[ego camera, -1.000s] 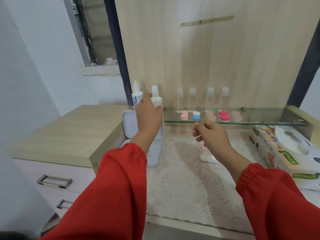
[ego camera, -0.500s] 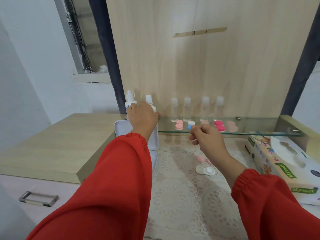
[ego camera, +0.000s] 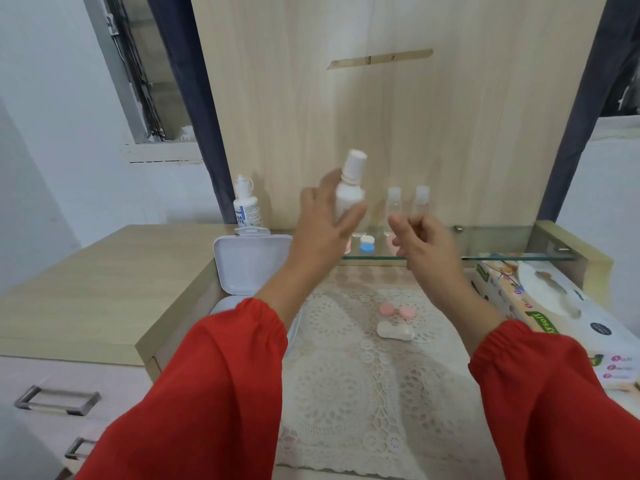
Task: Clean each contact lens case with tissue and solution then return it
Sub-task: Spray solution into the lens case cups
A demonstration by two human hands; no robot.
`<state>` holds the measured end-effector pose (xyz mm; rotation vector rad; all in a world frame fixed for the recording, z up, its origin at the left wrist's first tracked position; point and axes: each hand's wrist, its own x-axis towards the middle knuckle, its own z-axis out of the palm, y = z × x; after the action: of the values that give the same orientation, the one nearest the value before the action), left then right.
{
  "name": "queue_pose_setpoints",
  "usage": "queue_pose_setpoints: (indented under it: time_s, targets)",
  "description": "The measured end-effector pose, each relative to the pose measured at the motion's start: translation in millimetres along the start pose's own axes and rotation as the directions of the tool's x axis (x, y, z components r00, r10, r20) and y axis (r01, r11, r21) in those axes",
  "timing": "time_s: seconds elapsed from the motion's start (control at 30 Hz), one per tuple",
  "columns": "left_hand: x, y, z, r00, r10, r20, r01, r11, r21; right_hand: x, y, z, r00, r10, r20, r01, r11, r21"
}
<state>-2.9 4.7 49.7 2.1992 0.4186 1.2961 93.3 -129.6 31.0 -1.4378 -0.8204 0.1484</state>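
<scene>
My left hand (ego camera: 325, 220) grips a white solution bottle (ego camera: 350, 188) with a white cap, raised above the glass shelf (ego camera: 502, 256). My right hand (ego camera: 420, 242) hovers just right of the bottle with its fingers curled; whether it pinches anything I cannot tell. On the lace mat (ego camera: 367, 375) lie a pink lens case (ego camera: 396, 310) and a white lens case (ego camera: 394, 330). A white-and-blue lens case (ego camera: 367, 244) sits on the shelf between my hands.
A second bottle with a blue label (ego camera: 246, 207) stands at the shelf's left end. An open white plastic box (ego camera: 249, 265) sits left of the mat. Two small clear bottles (ego camera: 408, 202) stand on the shelf. A tissue box (ego camera: 554, 306) lies at the right.
My left hand has lifted the white bottle off the shelf's left end and carried it right, toward my right hand. The view has tilted up slightly.
</scene>
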Motion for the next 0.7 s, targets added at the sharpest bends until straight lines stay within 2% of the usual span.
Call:
queue_pose_setpoints:
  time_s: [0.1, 0.2, 0.3, 0.37, 0.43, 0.5, 0.53, 0.63, 0.7]
  targets:
    - [-38, -2, 21, 0.978, -0.091, 0.186, 0.121, 0.98, -0.156, 4, -9, 5, 1.0, -0.019, 0.012, 0.019, 1.0, -0.017]
    - [-71, -13, 25, 0.924, -0.254, 0.285, 0.348, 0.865, -0.36, 3, -2, 7, 1.0, 0.006, -0.004, -0.007, 0.986, -0.168]
    - [-98, -28, 34, 0.827, -0.498, 0.262, 0.554, 0.636, -0.537, -1, 12, 9, 0.993, 0.115, -0.018, -0.116, 0.979, -0.168]
    - [-107, -34, 43, 0.75, -0.601, 0.275, 0.595, 0.433, -0.677, -3, 18, 10, 0.982, 0.185, 0.027, -0.18, 0.973, -0.142]
    - [-110, -36, 48, 0.678, -0.675, 0.289, 0.615, 0.307, -0.726, -6, 21, 10, 0.963, 0.227, 0.145, -0.217, 0.973, -0.081]
    - [-111, -38, 49, 0.642, -0.711, 0.288, 0.642, 0.292, -0.709, -8, 18, 9, 0.931, 0.248, 0.267, -0.244, 0.969, -0.048]
    - [-110, -39, 49, 0.64, -0.713, 0.286, 0.646, 0.298, -0.703, -7, 18, 8, 0.92, 0.271, 0.283, -0.257, 0.963, -0.086]
    - [-110, -38, 48, 0.669, -0.687, 0.284, 0.636, 0.331, -0.697, -2, 18, 3, 0.918, 0.334, 0.214, -0.259, 0.913, -0.315]
    - [-111, -36, 48, 0.678, -0.675, 0.291, 0.639, 0.344, -0.688, 2, 16, 3, 0.903, 0.355, 0.24, -0.28, 0.912, -0.299]
